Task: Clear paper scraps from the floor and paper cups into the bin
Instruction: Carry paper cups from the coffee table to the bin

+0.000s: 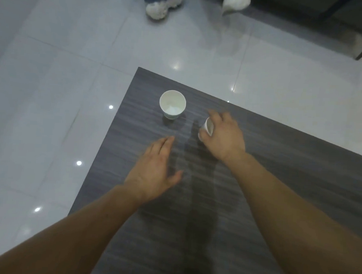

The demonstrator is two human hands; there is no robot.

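The right hand [222, 134] has its fingers curled round a paper cup [208, 126], tipped on its side above the middle of the table [256, 203]. The left hand [155, 169] hovers flat and empty near the table's left edge. A second cup [172, 104] stands upright near the far corner, something pale in its bottom. No bin shows, nor any scraps on the floor [52, 88]. Tipped like that, the held cup could drip any dregs. A hasty reach could knock the standing cup over the nearby edge.
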